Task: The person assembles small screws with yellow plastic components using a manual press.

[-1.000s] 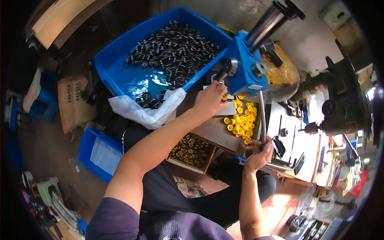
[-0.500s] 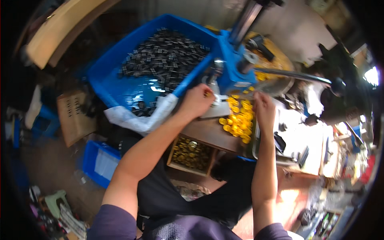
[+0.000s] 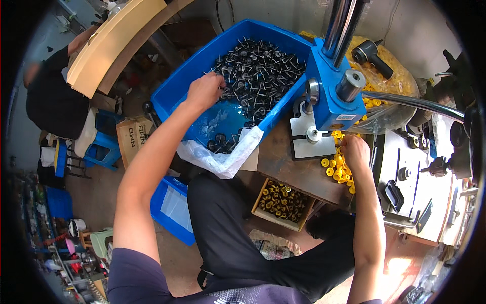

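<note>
My left hand (image 3: 203,91) reaches into the big blue bin (image 3: 180,83) and closes on one of the black metal pin parts (image 3: 258,66) heaped there. My right hand (image 3: 355,152) rests among the loose yellow plastic caps (image 3: 340,169) on the brown bench (image 3: 288,169), fingers curled over them; whether it holds one I cannot tell. Between my hands stands the blue hand press (image 3: 331,88) with its steel column and long lever (image 3: 420,104).
A small box of assembled black-and-yellow parts (image 3: 281,200) sits below the bench. A clear bag of yellow caps (image 3: 390,76) lies behind the press. A lower blue bin (image 3: 174,210), a cardboard box (image 3: 132,139) and another person (image 3: 50,96) are at left. A grey machine table (image 3: 420,192) is at right.
My left hand has left the press and moved left into the blue bin. My right hand has let go of the lever and dropped onto the yellow caps; the lever has swung back up.
</note>
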Tool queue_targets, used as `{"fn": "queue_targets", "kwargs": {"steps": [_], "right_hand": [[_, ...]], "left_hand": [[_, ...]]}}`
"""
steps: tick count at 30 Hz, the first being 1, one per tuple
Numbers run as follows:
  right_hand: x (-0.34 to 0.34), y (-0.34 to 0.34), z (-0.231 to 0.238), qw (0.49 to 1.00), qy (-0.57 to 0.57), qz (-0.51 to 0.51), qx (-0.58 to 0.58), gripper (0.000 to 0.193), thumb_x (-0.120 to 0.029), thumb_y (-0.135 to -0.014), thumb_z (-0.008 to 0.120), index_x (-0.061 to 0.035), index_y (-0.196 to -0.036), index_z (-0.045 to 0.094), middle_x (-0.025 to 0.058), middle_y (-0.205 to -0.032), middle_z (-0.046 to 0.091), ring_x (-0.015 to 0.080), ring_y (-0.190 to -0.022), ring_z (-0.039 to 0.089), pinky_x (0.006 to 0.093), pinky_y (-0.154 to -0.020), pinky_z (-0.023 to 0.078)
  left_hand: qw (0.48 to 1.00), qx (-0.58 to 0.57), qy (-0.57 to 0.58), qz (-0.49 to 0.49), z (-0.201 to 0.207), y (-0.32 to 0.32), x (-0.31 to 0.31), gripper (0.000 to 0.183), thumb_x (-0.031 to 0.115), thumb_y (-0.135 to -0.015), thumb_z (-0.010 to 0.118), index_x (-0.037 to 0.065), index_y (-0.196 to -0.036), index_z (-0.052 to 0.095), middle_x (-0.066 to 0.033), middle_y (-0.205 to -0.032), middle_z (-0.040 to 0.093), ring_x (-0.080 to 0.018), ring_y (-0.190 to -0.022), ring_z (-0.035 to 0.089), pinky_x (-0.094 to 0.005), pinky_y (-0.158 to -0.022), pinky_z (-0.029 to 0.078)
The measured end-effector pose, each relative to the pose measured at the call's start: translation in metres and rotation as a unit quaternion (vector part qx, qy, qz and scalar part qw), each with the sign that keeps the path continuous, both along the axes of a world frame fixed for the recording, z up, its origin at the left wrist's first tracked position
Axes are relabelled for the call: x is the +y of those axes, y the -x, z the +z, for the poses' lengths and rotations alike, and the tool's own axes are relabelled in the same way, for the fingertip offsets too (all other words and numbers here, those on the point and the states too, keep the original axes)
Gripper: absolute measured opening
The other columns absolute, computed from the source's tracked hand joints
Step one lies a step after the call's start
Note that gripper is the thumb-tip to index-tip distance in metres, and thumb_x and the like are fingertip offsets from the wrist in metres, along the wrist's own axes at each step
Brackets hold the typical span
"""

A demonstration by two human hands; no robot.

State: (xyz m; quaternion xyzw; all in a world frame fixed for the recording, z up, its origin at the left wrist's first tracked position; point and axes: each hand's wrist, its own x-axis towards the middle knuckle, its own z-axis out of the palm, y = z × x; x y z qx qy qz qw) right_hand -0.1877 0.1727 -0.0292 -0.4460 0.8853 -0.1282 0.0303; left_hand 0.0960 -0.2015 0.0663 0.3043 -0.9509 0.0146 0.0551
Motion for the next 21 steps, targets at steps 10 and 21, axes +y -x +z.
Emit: {"fn": "queue_targets", "kwargs": {"steps": [10,21], "right_hand": [[0.006,0.006,-0.005,0.997,-0.028,-0.057,-0.039,0.005,-0.010,-0.078,0.069,-0.0054,-0.078,0.071,0.0192,-0.082,0.071,0.0361,-0.083,0.070,0.0470,-0.077,0.054],[0.008,0.007,-0.001,0.999,-0.031,-0.005,-0.035,0.006,-0.012,-0.077,0.075,-0.0089,-0.082,0.074,0.0173,-0.080,0.072,0.0356,-0.081,0.071,0.0457,-0.075,0.055]], "left_hand": [[0.997,-0.082,-0.004,-0.011,-0.052,-0.012,-0.039,0.038,0.020,-0.074,0.084,0.012,-0.107,0.067,-0.0114,-0.109,0.064,-0.0347,-0.099,0.068,-0.0462,-0.082,0.056],[0.996,-0.081,-0.035,0.022,-0.044,-0.011,-0.045,0.009,0.013,-0.075,0.074,0.012,-0.083,0.071,-0.0116,-0.091,0.070,-0.0338,-0.088,0.069,-0.0465,-0.072,0.056]]}}
